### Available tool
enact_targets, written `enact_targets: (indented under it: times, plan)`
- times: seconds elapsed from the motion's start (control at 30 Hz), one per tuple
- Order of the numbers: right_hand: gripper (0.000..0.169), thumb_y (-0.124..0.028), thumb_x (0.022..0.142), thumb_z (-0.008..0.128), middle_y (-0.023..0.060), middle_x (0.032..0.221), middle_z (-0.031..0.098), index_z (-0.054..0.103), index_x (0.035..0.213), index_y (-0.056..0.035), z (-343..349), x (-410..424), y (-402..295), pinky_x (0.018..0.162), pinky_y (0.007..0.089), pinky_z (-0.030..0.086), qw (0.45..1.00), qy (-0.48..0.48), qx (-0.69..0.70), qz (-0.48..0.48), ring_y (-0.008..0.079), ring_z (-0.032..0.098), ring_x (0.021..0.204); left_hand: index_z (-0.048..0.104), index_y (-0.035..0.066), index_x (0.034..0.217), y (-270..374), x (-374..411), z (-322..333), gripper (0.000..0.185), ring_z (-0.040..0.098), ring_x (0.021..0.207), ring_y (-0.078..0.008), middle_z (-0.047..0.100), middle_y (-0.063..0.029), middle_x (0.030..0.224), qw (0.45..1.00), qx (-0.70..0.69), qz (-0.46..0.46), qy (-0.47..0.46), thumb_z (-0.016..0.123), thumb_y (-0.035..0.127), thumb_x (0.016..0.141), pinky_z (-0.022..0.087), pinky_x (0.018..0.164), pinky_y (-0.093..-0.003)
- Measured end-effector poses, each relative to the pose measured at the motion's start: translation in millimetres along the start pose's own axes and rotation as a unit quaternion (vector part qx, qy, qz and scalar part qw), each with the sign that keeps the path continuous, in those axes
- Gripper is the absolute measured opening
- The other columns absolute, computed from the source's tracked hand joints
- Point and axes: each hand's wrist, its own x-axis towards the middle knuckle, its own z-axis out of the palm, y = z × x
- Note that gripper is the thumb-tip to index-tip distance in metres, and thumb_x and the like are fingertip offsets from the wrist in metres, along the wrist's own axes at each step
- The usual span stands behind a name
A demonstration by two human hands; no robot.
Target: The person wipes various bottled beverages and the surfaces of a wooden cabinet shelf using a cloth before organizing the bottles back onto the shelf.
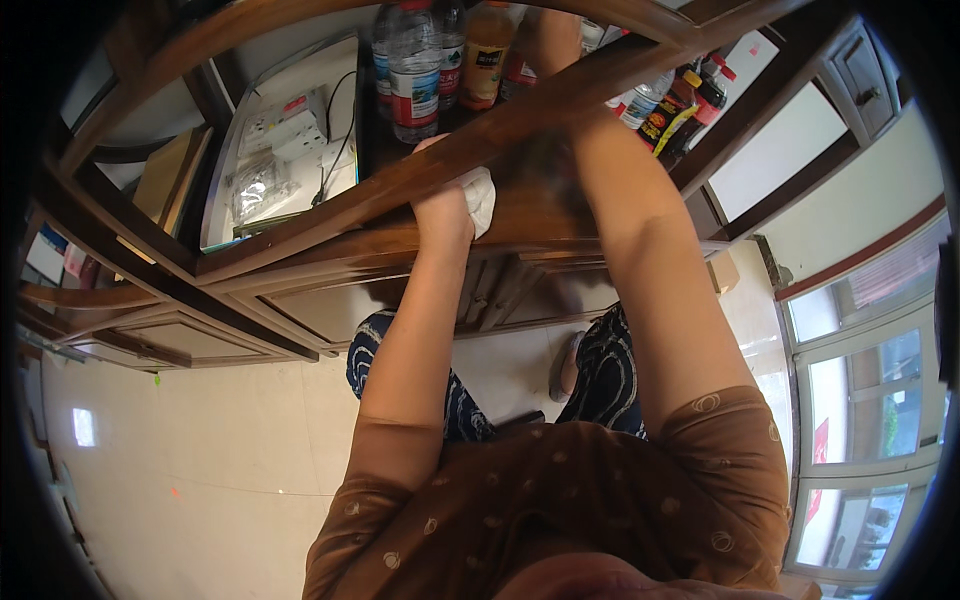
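My left hand [441,199] grips a crumpled white cloth [481,202] at the front edge of a dark wooden cabinet shelf [536,199]. A curved wooden rail [457,161] crosses in front of part of its fingers. Behind that rail my right arm reaches up among bottles. The right hand [559,41] is blurred and partly hidden, beside a bottle with a red label [519,73]; its fingers do not show clearly. Close to the left hand stands a clear plastic water bottle [415,82] with a red cap. An orange drink bottle [487,56] is upright to its right.
Left of the bottles, a shallow tray [343,120] holds white boxes, a plastic bag and a black cable [330,157]. More bottles, including a dark one with a yellow cap [670,112], stand at the right. Cabinet doors [491,292] lie below the shelf.
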Motion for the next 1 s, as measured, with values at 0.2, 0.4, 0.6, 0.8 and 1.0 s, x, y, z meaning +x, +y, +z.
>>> enact_targets:
  times: [0.2,0.4,0.6,0.8,1.0]
  plan:
    - [0.045,-0.034,0.083,0.069,0.0205,0.111,0.067,0.062,0.118,-0.0063,-7,55,-1,0.089,0.0481,0.050,0.999,-0.015,-0.028,-0.007,0.0404,0.064,0.103,0.063,0.003,0.105,14,-15,16,0.013,0.062,0.089,-0.0153,0.064,-0.0058,0.098,0.999,0.001,-0.046,-0.022,0.060,0.007,0.093,0.052,0.082,-0.0328]
    - [0.041,-0.030,0.082,0.072,0.0206,0.111,0.067,0.063,0.115,-0.0066,-23,61,-17,0.091,0.0484,0.048,0.998,-0.023,-0.015,-0.049,0.0404,0.063,0.105,0.063,0.004,0.108,11,-11,10,0.015,0.062,0.090,-0.0153,0.064,-0.0057,0.100,0.996,0.011,-0.084,-0.019,0.060,0.010,0.095,0.053,0.082,-0.0327]
    - [0.038,-0.025,0.081,0.074,0.0208,0.112,0.066,0.065,0.112,-0.0070,-68,24,-33,0.092,0.0487,0.045,0.996,-0.006,0.004,-0.093,0.0404,0.061,0.106,0.064,0.000,0.092,-10,2,3,0.005,0.062,0.067,-0.0188,0.065,-0.0093,0.081,0.995,-0.041,-0.086,0.042,0.061,0.002,0.091,0.052,0.058,-0.0299]
    - [0.041,-0.022,0.082,0.074,0.0210,0.116,0.063,0.061,0.116,-0.0024,-78,-1,-43,0.096,0.0486,0.043,0.991,0.051,-0.096,-0.083,0.0407,0.058,0.110,0.064,-0.002,0.082,4,3,6,0.011,0.062,0.065,-0.0176,0.064,-0.0096,0.078,0.995,0.006,-0.104,0.008,0.058,0.000,0.091,0.052,0.055,-0.0307]
    - [0.055,-0.037,0.084,0.070,0.0239,0.113,0.065,0.058,0.121,0.0007,-34,-48,-64,0.093,0.0483,0.047,0.977,0.135,0.151,-0.072,0.0421,0.062,0.105,0.061,0.001,0.105,11,-7,20,0.011,0.066,0.072,-0.0215,0.066,-0.0105,0.085,0.992,-0.068,-0.061,0.084,0.061,0.006,0.095,0.057,0.064,-0.0352]
